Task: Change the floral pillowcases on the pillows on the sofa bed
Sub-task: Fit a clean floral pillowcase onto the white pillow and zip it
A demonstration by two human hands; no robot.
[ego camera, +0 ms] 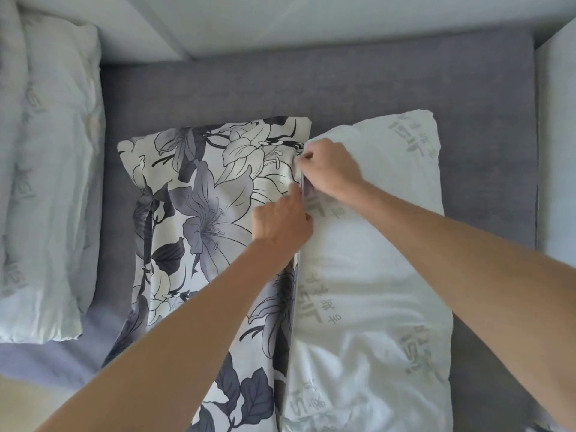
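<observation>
You had a single view, taken from a wide-angle camera on your head. It looked forward and steeply down onto the grey sofa bed (pixel 343 85), close enough that your forearms entered from the bottom edge and your left hand (pixel 282 224) and right hand (pixel 328 168) met near the centre. The wide lens bent the edges. No second view was there to share any part of the scene.

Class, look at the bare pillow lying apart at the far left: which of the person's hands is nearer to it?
Left. The left hand is closer to that bare pillow; the right hand is farther right.
</observation>
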